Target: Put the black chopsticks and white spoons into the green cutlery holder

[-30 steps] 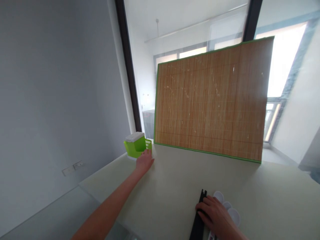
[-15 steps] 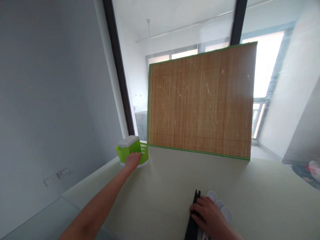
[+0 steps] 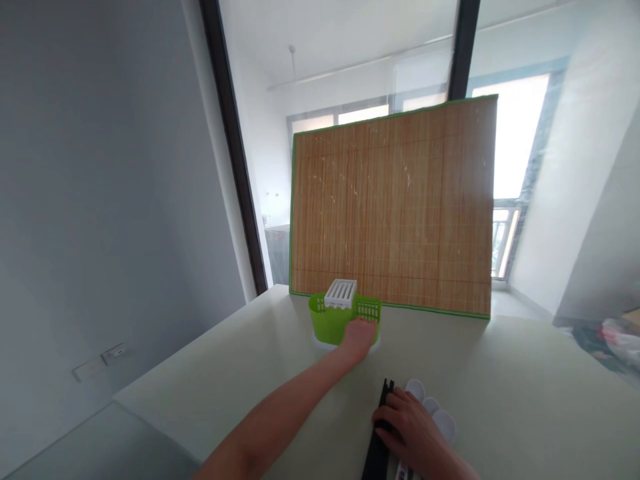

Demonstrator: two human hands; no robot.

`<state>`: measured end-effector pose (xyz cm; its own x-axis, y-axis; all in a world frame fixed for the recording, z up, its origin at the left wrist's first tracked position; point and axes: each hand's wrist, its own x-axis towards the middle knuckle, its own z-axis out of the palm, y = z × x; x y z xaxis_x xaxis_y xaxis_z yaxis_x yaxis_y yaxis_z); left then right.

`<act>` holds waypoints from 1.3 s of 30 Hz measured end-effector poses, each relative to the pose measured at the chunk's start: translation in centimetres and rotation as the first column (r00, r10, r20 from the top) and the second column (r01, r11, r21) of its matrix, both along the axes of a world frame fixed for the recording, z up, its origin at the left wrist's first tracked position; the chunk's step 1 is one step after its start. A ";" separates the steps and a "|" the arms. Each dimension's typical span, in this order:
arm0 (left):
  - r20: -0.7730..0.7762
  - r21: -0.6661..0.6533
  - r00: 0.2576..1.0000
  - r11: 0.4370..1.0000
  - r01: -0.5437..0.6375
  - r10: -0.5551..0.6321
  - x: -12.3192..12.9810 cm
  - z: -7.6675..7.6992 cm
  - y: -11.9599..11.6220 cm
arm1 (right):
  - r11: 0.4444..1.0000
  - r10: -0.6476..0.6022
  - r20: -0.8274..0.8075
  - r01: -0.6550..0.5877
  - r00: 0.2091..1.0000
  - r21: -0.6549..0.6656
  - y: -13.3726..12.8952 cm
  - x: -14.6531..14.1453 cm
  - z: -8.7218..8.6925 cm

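Note:
A green basket (image 3: 330, 327) with a white base and a white slatted top piece (image 3: 341, 293) stands on the table in front of the bamboo mat. My left hand (image 3: 360, 332) grips its front right wall, fingers over the rim. Near the front edge of the view, my right hand (image 3: 407, 420) is closed around a long black object (image 3: 376, 457). Round white dishes (image 3: 444, 425) lie just right of that hand, partly hidden by it.
The bamboo mat (image 3: 390, 213) with green edging stands upright at the back of the white table (image 3: 540, 393), against a glass partition. A grey wall with a socket (image 3: 114, 353) is at the left.
My left hand and the green basket have moved right, from the table's left edge to in front of the mat. The basket has turned. My right hand still holds the black object.

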<state>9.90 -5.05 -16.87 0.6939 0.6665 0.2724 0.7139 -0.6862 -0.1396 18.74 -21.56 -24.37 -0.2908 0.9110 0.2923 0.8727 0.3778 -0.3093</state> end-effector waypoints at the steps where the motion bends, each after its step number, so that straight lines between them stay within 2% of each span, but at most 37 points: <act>1: 0.006 0.002 0.999 0.999 0.034 -0.034 1.6 -0.2 -1.0 | 1.000 -0.005 0.002 0.005 1.000 0.001 0.0 0.0 -0.1; 4: 0.022 0.010 0.991 0.991 0.131 -0.131 5.9 -0.8 -4.0 | 1.000 -0.020 -0.002 0.021 1.000 0.010 0.1 -0.1 -0.3; 7: 0.028 0.010 0.975 0.976 0.219 -0.219 9.0 -1.3 -6.5 | 0.999 -0.025 -0.021 0.026 0.999 0.037 0.0 -0.1 -0.8; 11: 0.038 0.008 0.959 0.960 0.280 -0.280 11.5 -1.4 -8.5 | 0.995 -0.088 -0.008 0.088 0.996 0.044 -0.1 -0.1 -1.8; 14: 0.045 0.002 0.951 0.952 0.307 -0.306 12.3 -0.8 -9.2 | 0.992 -0.108 -0.018 0.109 0.994 0.061 -0.1 -0.1 -2.3; 17: 0.066 0.015 0.936 0.939 0.344 -0.345 10.7 0.4 -10.1 | 0.991 -0.100 -0.026 0.102 0.995 0.085 -0.1 -0.1 -2.3; 19: 0.146 0.027 0.884 0.895 0.446 -0.445 7.7 0.9 -10.9 | 0.987 -0.111 -0.009 0.111 0.994 0.113 -0.1 -0.2 -2.3; 20: 0.208 0.031 0.831 0.852 0.522 -0.517 5.7 0.8 -11.3 | 0.983 -0.126 0.004 0.125 0.992 0.131 -0.1 -0.3 -2.2; 22: 0.354 0.021 0.674 0.726 0.687 -0.648 1.2 -0.1 -11.8 | 0.977 -0.149 0.023 0.144 0.989 0.156 -0.1 -0.4 -1.8; 23: 0.388 0.009 0.631 0.687 0.727 -0.672 -1.0 -1.0 -11.9 | 0.977 -0.145 0.027 0.139 0.989 0.159 0.0 -0.4 -1.5; 24: 0.400 0.004 0.622 0.680 0.733 -0.673 -2.7 -2.1 -11.8 | 0.980 -0.129 0.025 0.124 0.991 0.155 0.0 -0.5 -1.2; 26: 0.409 -0.012 0.650 0.708 0.706 -0.641 -4.5 -4.8 -11.5 | 0.989 -0.082 0.011 0.080 0.997 0.128 0.1 -0.5 -0.4; 27: 0.403 -0.019 0.680 0.738 0.675 -0.612 -4.4 -6.3 -11.4 | 0.992 -0.068 0.003 0.067 0.998 0.108 0.0 -0.5 0.0; 30: 0.358 -0.038 0.817 0.867 0.497 -0.452 -0.9 -10.5 -11.6 | 0.998 -0.053 0.004 0.052 0.999 0.028 -0.1 -0.4 0.6; 32: 0.321 -0.061 0.897 0.939 0.339 -0.303 2.1 -12.3 -12.2 | 0.999 -0.049 0.015 0.049 0.999 -0.006 -0.2 -0.4 0.6; 34: 0.287 -0.073 0.924 0.956 0.285 -0.253 3.5 -12.9 -12.5 | 0.999 -0.046 0.017 0.046 0.999 -0.025 -0.2 -0.4 0.4; 35: 0.273 -0.066 0.923 0.952 0.298 -0.270 3.2 -12.7 -12.5 | 0.999 -0.044 0.017 0.045 0.999 -0.032 -0.1 -0.3 0.3; 37: 0.242 -0.034 0.901 0.925 0.379 -0.361 0.9 -11.6 -12.2 | 0.998 -0.039 0.020 0.040 0.999 -0.045 -0.1 -0.3 0.3; 39: 0.213 -0.005 0.873 0.893 0.451 -0.439 -2.6 -10.4 -12.1 | 0.998 -0.034 0.027 0.035 0.999 -0.053 -0.1 -0.3 0.4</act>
<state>7.31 -17.14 -27.25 0.8547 0.3177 0.4106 0.3400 -0.9402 0.0198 18.42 -21.66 -24.01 -0.2658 0.9348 0.2356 0.8930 0.3308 -0.3051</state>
